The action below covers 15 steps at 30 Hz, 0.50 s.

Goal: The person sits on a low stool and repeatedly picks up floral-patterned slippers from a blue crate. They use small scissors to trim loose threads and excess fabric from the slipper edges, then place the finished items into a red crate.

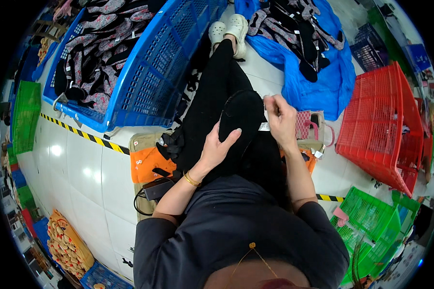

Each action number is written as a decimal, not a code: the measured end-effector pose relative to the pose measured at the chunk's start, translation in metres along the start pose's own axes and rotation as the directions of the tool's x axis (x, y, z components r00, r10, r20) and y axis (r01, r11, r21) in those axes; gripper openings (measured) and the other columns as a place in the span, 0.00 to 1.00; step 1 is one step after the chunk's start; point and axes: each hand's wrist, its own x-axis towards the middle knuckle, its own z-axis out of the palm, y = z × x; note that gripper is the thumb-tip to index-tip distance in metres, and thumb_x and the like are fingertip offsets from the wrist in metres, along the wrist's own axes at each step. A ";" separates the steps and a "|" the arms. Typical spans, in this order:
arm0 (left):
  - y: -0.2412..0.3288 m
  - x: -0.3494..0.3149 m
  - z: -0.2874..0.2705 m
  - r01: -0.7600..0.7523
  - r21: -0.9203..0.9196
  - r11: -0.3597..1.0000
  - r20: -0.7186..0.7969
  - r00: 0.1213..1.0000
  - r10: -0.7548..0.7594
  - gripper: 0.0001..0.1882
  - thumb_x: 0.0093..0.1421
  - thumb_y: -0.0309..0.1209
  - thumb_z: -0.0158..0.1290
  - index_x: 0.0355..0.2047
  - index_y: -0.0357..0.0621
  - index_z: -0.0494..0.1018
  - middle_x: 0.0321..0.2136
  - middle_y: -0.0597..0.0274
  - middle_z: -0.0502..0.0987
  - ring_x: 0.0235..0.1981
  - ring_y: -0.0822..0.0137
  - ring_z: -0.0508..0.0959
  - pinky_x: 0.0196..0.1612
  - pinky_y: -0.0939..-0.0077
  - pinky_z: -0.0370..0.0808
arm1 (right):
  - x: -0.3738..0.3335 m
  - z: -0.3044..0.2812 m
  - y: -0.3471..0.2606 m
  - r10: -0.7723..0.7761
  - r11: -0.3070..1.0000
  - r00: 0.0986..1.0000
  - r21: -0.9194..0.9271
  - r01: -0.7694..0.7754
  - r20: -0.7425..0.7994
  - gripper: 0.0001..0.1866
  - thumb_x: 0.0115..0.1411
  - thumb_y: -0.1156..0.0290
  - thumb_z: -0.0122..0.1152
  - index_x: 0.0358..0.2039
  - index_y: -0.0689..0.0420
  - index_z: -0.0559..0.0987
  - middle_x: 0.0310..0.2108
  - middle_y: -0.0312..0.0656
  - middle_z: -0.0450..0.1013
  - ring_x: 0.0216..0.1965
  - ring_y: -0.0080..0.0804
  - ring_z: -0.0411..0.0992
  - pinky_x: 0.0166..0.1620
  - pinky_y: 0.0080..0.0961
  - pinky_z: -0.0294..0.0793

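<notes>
My left hand (216, 148) holds a black, slipper-shaped fabric piece (241, 115) above my lap, its thumb lying on top and the fingers behind. The rounded end points away from me. A small white tag (264, 126) sticks out at the piece's right edge. Beside that edge, my right hand (281, 120) is closed, thumb and forefinger pinched together at the upper right. Whatever lies between those fingertips is too small to make out. My legs in black trousers stretch forward under the piece.
A blue crate (144, 72) at the far left is heaped with black and flowered pieces (103, 45). More lie on blue plastic sheeting (323, 94) at the far right. A red basket (371, 127) and green crates (361, 216) stand to the right. A dark box-shaped device (158, 189) lies by my left arm.
</notes>
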 end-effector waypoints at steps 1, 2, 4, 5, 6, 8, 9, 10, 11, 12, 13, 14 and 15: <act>0.000 0.000 0.000 0.006 -0.008 1.000 0.001 1.000 -0.005 0.23 0.62 0.35 0.56 0.52 0.31 0.68 0.45 0.56 0.76 0.45 0.69 0.75 0.50 0.75 0.71 | 0.003 0.000 0.014 0.062 0.992 0.997 0.112 -0.057 -0.042 0.15 0.64 0.65 0.59 0.24 0.61 0.71 0.19 0.30 0.65 0.23 0.16 0.59 0.27 0.17 0.60; -0.001 0.001 -0.001 0.011 -0.016 1.000 -0.003 1.000 -0.011 0.23 0.62 0.35 0.56 0.51 0.31 0.68 0.45 0.57 0.76 0.45 0.69 0.75 0.49 0.76 0.71 | 0.007 -0.003 0.023 0.124 0.969 0.990 0.226 -0.105 -0.072 0.16 0.65 0.65 0.57 0.23 0.61 0.71 0.19 0.31 0.65 0.23 0.16 0.59 0.28 0.17 0.60; -0.002 0.002 -0.003 0.021 -0.043 0.999 -0.008 1.000 -0.021 0.22 0.62 0.35 0.56 0.50 0.31 0.69 0.44 0.58 0.76 0.44 0.70 0.75 0.49 0.76 0.71 | 0.014 -0.018 0.035 0.222 0.953 0.972 0.226 -0.200 -0.076 0.19 0.66 0.61 0.55 0.24 0.62 0.71 0.21 0.30 0.66 0.24 0.16 0.59 0.29 0.16 0.60; -0.002 0.002 -0.004 0.030 -0.055 0.998 -0.008 1.000 -0.030 0.21 0.63 0.35 0.56 0.50 0.31 0.69 0.43 0.58 0.76 0.43 0.71 0.75 0.48 0.76 0.71 | 0.010 -0.014 0.038 0.135 0.980 0.986 0.158 -0.120 -0.093 0.16 0.67 0.61 0.54 0.28 0.62 0.73 0.20 0.28 0.63 0.23 0.13 0.56 0.27 0.14 0.56; -0.002 0.002 -0.005 0.038 -0.066 0.997 -0.008 0.999 -0.039 0.21 0.63 0.35 0.55 0.49 0.31 0.69 0.43 0.59 0.76 0.43 0.71 0.74 0.48 0.77 0.71 | 0.007 -0.011 0.038 0.047 0.995 0.993 0.088 -0.037 -0.104 0.15 0.67 0.60 0.53 0.33 0.61 0.76 0.19 0.25 0.60 0.21 0.11 0.54 0.25 0.13 0.52; -0.004 0.004 -0.004 0.032 -0.091 0.995 -0.005 0.999 -0.033 0.23 0.62 0.36 0.56 0.51 0.31 0.69 0.44 0.56 0.77 0.45 0.70 0.75 0.50 0.77 0.70 | -0.006 -0.013 0.035 0.155 0.966 0.988 0.206 -0.155 0.014 0.15 0.68 0.61 0.52 0.41 0.62 0.76 0.19 0.24 0.60 0.20 0.11 0.53 0.25 0.13 0.52; -0.007 0.004 -0.004 0.036 -0.118 0.992 -0.009 0.999 -0.037 0.23 0.62 0.36 0.56 0.51 0.31 0.69 0.44 0.56 0.77 0.45 0.70 0.75 0.50 0.77 0.70 | -0.013 -0.014 0.033 0.201 0.942 0.976 0.258 -0.215 0.080 0.17 0.68 0.61 0.52 0.45 0.62 0.76 0.19 0.23 0.60 0.20 0.11 0.53 0.24 0.13 0.51; -0.008 0.004 -0.003 0.039 -0.145 0.989 -0.013 0.999 -0.042 0.23 0.62 0.36 0.56 0.51 0.31 0.69 0.44 0.56 0.77 0.45 0.70 0.75 0.50 0.77 0.70 | -0.020 -0.013 0.030 0.202 0.936 0.972 0.269 -0.226 0.117 0.17 0.68 0.61 0.51 0.48 0.62 0.75 0.20 0.23 0.60 0.20 0.10 0.53 0.24 0.12 0.51; -0.008 0.004 -0.002 0.047 -0.140 0.989 -0.010 0.999 -0.049 0.23 0.62 0.36 0.56 0.51 0.31 0.69 0.44 0.56 0.77 0.44 0.70 0.75 0.50 0.77 0.70 | -0.026 -0.011 0.027 0.200 0.931 0.968 0.280 -0.236 0.153 0.18 0.68 0.61 0.51 0.50 0.62 0.75 0.21 0.23 0.61 0.20 0.10 0.53 0.23 0.12 0.51; -0.007 0.004 -0.002 0.055 -0.135 0.989 -0.007 0.998 -0.056 0.23 0.62 0.36 0.56 0.51 0.31 0.69 0.44 0.56 0.77 0.44 0.70 0.75 0.50 0.77 0.70 | -0.031 -0.007 0.023 0.230 0.908 0.960 0.318 -0.271 0.163 0.17 0.68 0.64 0.52 0.49 0.63 0.74 0.27 0.27 0.65 0.25 0.11 0.59 0.28 0.12 0.57; -0.006 0.003 -0.001 0.062 -0.130 0.990 -0.005 0.998 -0.064 0.23 0.62 0.36 0.56 0.51 0.31 0.69 0.44 0.56 0.77 0.44 0.70 0.75 0.50 0.77 0.71 | -0.034 -0.003 0.018 0.257 0.884 0.951 0.355 -0.304 0.173 0.16 0.67 0.67 0.53 0.49 0.65 0.74 0.32 0.32 0.70 0.30 0.13 0.65 0.34 0.12 0.63; -0.007 0.003 0.000 0.047 -0.118 0.992 -0.013 0.999 -0.048 0.23 0.62 0.36 0.56 0.51 0.31 0.68 0.44 0.56 0.77 0.44 0.69 0.75 0.50 0.76 0.71 | -0.038 0.001 0.013 0.284 0.857 0.941 0.392 -0.335 0.183 0.15 0.66 0.71 0.55 0.49 0.66 0.74 0.38 0.36 0.74 0.35 0.15 0.70 0.39 0.12 0.69; -0.008 0.002 0.001 0.031 -0.105 0.994 -0.020 0.999 -0.033 0.23 0.62 0.36 0.56 0.51 0.31 0.68 0.44 0.56 0.77 0.44 0.69 0.75 0.49 0.76 0.71 | -0.039 0.006 0.015 0.277 0.845 0.945 0.423 -0.327 0.176 0.14 0.66 0.71 0.56 0.48 0.66 0.74 0.36 0.35 0.74 0.34 0.13 0.70 0.38 0.11 0.68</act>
